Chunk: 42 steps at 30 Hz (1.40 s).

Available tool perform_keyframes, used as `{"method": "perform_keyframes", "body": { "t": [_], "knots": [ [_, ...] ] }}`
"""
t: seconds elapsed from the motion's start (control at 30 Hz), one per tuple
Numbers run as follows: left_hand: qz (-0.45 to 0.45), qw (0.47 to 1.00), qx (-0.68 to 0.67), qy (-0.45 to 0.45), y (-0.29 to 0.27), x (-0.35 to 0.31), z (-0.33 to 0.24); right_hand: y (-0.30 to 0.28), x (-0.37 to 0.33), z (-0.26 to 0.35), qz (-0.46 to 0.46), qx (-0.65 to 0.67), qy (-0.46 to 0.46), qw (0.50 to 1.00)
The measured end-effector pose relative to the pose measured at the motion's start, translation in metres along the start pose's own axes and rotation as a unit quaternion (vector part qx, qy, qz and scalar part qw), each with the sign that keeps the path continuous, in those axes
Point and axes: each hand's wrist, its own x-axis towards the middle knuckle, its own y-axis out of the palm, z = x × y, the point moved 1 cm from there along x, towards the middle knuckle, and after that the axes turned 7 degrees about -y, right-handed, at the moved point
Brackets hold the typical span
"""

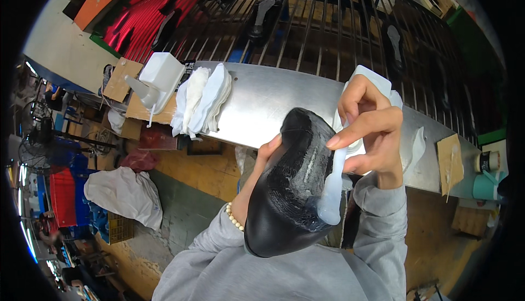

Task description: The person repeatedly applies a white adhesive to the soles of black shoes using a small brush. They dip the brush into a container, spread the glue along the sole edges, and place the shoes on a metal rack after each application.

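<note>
My left hand (261,161), partly hidden behind it, is closed around a black shoe upper (268,197). The underside of the upper faces up, with a greyish, wrinkled, rough surface and a pale streak. In my right hand (374,129), a pale, translucent paddle-shaped piece (330,194) is pinched between thumb and fingers. Its narrow part lies at the fingertips, and its broad end hangs down over the right side of the underside. Whether that end presses on the upper I cannot tell.
A metal ledge (262,90) runs before a rack of bars (306,38) carrying several dark soles (265,15). On the left sit a stack of white pieces (202,101) and a white spouted container (161,82). Another white container (374,77), a white strip (416,148) and cardboard (449,164) lie right.
</note>
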Motion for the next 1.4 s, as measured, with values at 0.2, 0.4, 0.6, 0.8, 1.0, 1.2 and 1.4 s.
{"method": "perform_keyframes", "body": {
  "t": [0.2, 0.4, 0.6, 0.8, 1.0, 1.2, 1.4],
  "knots": [
    [0.102, 0.988, 0.112, 0.011, -0.003, 0.023, 0.006, 0.002, 0.009, -0.013, 0.026, 0.006, -0.015, 1.0],
    [-0.02, 0.997, 0.016, -0.068, 0.004, 0.021, 0.017, 0.001, 0.011, -0.012, 0.049, 0.033, 0.011, 0.998],
    [0.006, 0.999, 0.043, -0.022, -0.007, 0.014, 0.023, -0.003, 0.016, -0.014, 0.078, 0.039, 0.001, 0.996],
    [0.294, 0.925, -0.157, -0.184, -0.036, 0.045, 0.029, -0.006, 0.018, -0.017, 0.088, 0.046, -0.023, 0.995],
    [0.18, 0.965, -0.176, -0.068, -0.04, 0.033, 0.044, -0.009, 0.014, -0.018, 0.095, 0.056, -0.02, 0.994],
    [0.227, 0.918, -0.243, -0.214, -0.018, 0.013, 0.033, -0.016, 0.006, -0.016, 0.098, 0.036, 0.008, 0.994],
    [0.174, 0.965, -0.034, -0.193, 0.001, 0.017, 0.002, -0.042, -0.017, -0.003, 0.054, -0.048, 0.07, 0.995]
  ]
}}
